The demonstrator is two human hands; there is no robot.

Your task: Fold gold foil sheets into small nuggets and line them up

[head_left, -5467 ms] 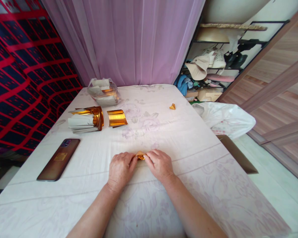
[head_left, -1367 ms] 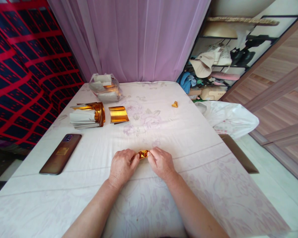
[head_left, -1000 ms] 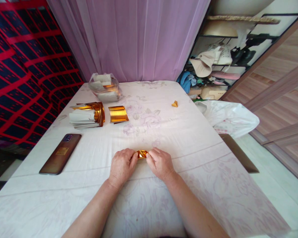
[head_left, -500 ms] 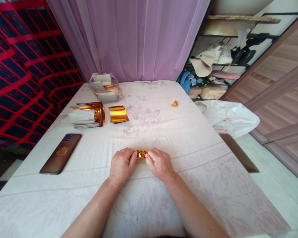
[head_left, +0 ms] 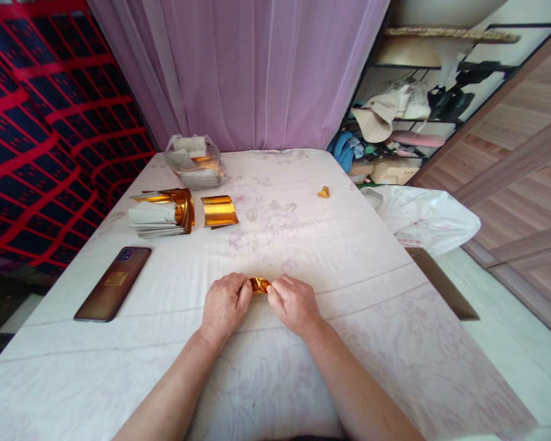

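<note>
White tablecloth (head_left: 349, 257), bagged papers (head_left: 193, 160), hands (head_left: 259, 303) pinched shut on gold foil (head_left: 259, 285)

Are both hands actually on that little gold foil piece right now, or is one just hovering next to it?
Touching. In the head view, the left hand and right hand both pinch the gold foil piece between their fingertips, with no gap visible on either side.
</note>
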